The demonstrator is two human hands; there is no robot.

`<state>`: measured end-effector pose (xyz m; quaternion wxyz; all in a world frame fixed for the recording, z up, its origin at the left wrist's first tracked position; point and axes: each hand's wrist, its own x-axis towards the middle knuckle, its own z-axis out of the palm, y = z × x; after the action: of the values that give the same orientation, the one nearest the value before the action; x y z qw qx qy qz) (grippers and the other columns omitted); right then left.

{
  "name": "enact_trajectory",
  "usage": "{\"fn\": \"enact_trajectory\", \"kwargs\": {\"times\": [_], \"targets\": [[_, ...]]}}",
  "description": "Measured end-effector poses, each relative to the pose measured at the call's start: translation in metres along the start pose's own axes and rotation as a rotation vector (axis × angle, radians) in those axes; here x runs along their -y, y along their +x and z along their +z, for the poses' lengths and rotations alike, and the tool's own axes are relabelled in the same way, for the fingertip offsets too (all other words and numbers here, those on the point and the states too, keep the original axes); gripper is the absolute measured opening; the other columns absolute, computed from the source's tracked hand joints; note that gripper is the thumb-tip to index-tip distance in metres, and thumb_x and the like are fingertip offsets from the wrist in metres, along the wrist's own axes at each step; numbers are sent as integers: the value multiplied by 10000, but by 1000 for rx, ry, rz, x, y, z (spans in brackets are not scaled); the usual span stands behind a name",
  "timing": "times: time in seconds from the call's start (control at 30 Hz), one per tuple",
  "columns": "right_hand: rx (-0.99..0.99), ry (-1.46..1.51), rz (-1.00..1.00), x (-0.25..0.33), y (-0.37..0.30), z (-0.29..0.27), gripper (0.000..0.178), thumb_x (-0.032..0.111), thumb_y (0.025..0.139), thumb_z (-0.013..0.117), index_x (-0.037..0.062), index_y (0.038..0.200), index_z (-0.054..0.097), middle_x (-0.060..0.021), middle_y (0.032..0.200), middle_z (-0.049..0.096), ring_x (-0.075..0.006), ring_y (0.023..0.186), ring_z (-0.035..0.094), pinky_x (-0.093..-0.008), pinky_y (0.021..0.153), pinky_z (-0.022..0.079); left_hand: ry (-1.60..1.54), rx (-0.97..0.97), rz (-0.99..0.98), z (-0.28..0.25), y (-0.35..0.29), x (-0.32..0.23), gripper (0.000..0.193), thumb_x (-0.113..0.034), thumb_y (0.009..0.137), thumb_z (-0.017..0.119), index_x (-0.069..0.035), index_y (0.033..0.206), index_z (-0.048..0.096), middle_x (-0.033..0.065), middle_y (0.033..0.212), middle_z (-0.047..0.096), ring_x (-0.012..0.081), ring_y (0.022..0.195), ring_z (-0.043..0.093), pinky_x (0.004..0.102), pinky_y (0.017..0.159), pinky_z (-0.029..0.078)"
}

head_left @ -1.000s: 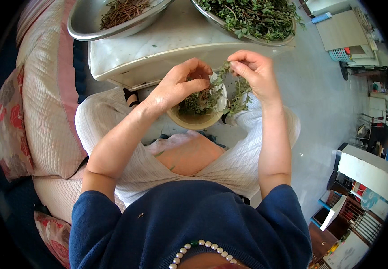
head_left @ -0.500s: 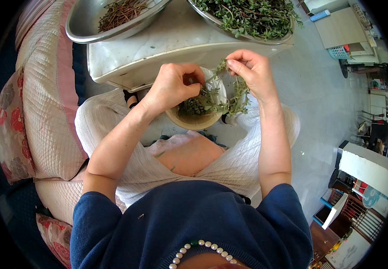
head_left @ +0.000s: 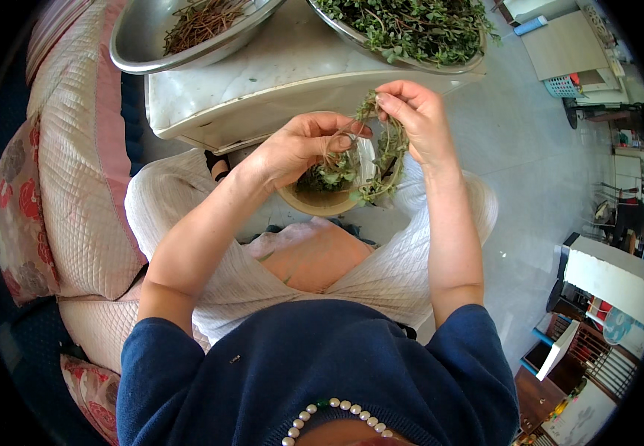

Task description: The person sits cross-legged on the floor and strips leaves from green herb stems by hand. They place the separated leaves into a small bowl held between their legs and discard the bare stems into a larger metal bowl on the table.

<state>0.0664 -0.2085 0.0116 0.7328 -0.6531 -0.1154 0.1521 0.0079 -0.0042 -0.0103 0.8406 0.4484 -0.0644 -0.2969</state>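
My right hand [head_left: 417, 120] pinches a bundle of leafy green stems [head_left: 390, 160], which droops in a loop below the fingers. My left hand [head_left: 311, 145] grips part of the same greens between thumb and fingers, just left of the bundle. Both hands are over a round pale-yellow bucket [head_left: 323, 202] between my knees. More dark green leaves lie inside it, partly hidden by my left hand. The greens are small-leaved with thin, pale brownish stems, like purslane.
Ahead, a marble-topped table [head_left: 262, 59] holds a metal basin [head_left: 140, 46] with reddish-brown stems on the left. Another metal basin [head_left: 441, 68] there is heaped with leafy greens. A quilted sofa [head_left: 76, 178] runs along the left. Shelves and a teal basket [head_left: 560, 87] stand far right.
My left hand has shifted slightly right and its fingers have stretched toward the stems near my right hand. The hanging greens have swung a little left. My right hand stays nearly in place.
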Motion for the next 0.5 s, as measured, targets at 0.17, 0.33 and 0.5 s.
{"fn": "enact_trajectory", "kwargs": {"times": [0.17,0.33,0.5], "targets": [[12,0,-16,-2,0,0,132,50,858,617,-31,962,628,-38,824,637,-84,706,570,-211,649,463,-25,25,-62,-3,1,6,232,-158,864,640,6,1026,614,55,979,628,100,851,566,245,785,468],[-37,-62,-90,1,-1,1,96,52,854,628,-25,906,651,-31,778,643,-77,670,578,-209,616,468,121,-236,-84,-3,2,6,148,-125,879,591,7,942,613,60,892,620,104,793,558,234,723,466],[-34,-162,-87,1,-4,6,125,46,859,619,-34,954,634,-40,815,636,-90,707,570,-215,648,466,154,-265,17,-11,6,10,114,-64,863,513,2,870,606,36,825,610,80,716,533,196,658,434]]}}
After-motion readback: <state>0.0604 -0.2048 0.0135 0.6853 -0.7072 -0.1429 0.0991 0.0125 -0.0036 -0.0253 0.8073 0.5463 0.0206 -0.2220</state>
